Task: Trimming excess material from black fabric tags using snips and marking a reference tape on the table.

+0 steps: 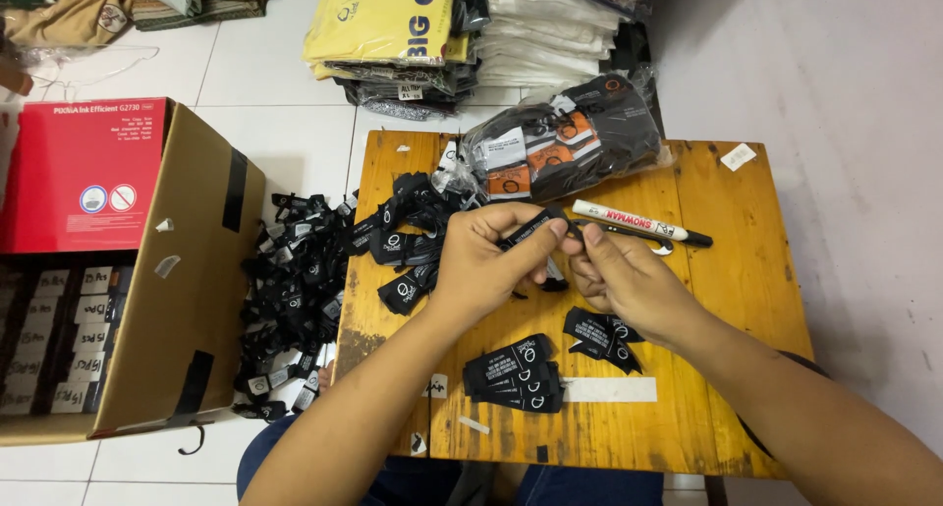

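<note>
My left hand (488, 255) pinches a small black fabric label (526, 230) above the low wooden table (707, 300). My right hand (621, 275) meets it at the fingertips and grips the same label's right end. A neat stack of black labels (516, 373) lies on the table in front of my hands. Two or three loose labels (602, 338) rest just right of the stack, below my right hand. A heap of loose black labels (398, 236) covers the table's left side.
A white marker with black cap (638, 223) lies beyond my hands. A clear bag of black tags (565, 142) sits at the table's far edge. Labels (290, 290) spill onto the tiled floor beside an open cardboard box (187, 280). Folded garments (413, 29) are stacked behind.
</note>
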